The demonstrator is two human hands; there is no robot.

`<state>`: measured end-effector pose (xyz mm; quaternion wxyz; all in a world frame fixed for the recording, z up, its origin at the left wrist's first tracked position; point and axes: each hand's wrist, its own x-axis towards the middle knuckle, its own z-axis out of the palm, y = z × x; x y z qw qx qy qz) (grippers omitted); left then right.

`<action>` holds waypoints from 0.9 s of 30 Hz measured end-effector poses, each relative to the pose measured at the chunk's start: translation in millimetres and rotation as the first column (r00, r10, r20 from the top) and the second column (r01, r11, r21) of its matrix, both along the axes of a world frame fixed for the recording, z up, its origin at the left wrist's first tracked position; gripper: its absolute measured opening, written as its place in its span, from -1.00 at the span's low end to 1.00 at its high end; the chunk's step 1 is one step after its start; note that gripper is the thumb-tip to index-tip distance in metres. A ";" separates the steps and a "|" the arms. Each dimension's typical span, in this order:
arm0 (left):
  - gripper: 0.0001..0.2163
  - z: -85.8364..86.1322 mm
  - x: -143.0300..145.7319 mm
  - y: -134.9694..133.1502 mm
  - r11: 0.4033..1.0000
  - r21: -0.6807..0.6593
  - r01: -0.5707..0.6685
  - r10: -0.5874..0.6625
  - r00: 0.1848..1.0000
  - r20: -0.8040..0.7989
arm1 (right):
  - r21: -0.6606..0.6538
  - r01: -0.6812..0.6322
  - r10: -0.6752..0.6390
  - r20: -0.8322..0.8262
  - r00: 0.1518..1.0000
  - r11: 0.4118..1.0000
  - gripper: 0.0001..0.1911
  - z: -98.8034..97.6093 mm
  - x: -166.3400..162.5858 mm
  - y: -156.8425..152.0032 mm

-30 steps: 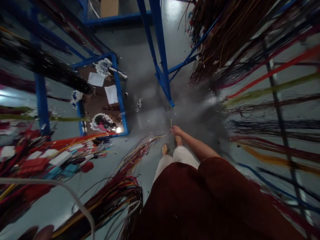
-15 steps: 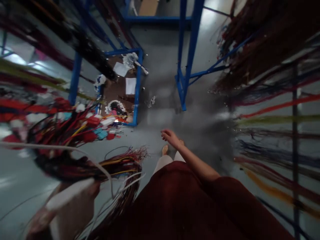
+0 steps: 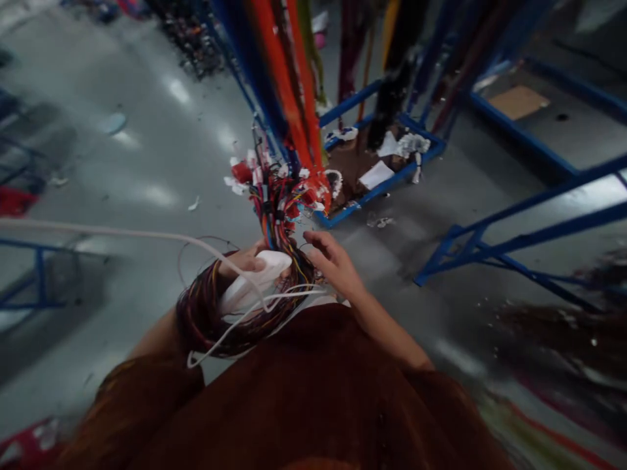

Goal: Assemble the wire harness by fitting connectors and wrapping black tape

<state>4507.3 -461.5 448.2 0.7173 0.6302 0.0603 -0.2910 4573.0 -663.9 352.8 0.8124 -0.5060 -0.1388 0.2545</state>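
Note:
My left hand [image 3: 243, 264] is closed round a white handheld device [image 3: 252, 284] with a white cord [image 3: 147, 234] trailing off to the left. A thick bundle of coloured wires [image 3: 206, 320] loops over my left forearm. My right hand [image 3: 333, 261] is open, fingers spread, right beside the hanging wire harness [image 3: 279, 202] with red and white connectors at its end. The right fingertips sit close to the wires; contact is unclear.
Long orange, blue and dark wire bundles [image 3: 289, 85] hang from above. A blue metal frame [image 3: 514, 235] crosses the right side. A blue floor tray [image 3: 382, 186] holds papers and wire scraps. The floor is grey and glossy. A red crate [image 3: 14, 199] sits far left.
The view swung left and up. My left hand with the white device rose from the lower left to the centre. My right hand moved left, up to the hanging harness.

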 end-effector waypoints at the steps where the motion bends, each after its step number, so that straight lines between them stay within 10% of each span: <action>1: -0.40 -5.9 4.2 6.6 0.999 -0.039 -0.017 0.015 0.999 -0.038 | 0.009 -0.100 0.100 -0.001 0.995 0.995 -0.60 -3.8 14.1 13.1; 8: -0.45 -35.4 9.5 42.9 0.998 0.018 -0.055 0.055 0.998 -0.018 | 0.021 -0.380 0.380 -0.122 0.917 0.925 -0.65 -7.4 68.4 99.1; 12: -0.47 -52.0 3.1 51.1 0.996 0.049 -0.074 0.073 0.997 0.017 | 0.194 -0.711 0.736 -0.233 0.636 0.676 -0.63 -6.8 75.6 128.7; 17: -0.44 -73.7 -13.9 64.9 0.976 0.079 -0.201 0.200 0.979 0.028 | 0.232 -0.856 0.873 -0.285 0.395 0.463 -0.50 -20.6 77.9 168.6; 27: -0.30 -43.9 -13.5 76.6 0.869 0.233 -0.435 0.436 0.898 0.050 | 0.326 -0.769 0.833 -0.267 0.484 0.551 -0.65 -30.2 84.6 213.4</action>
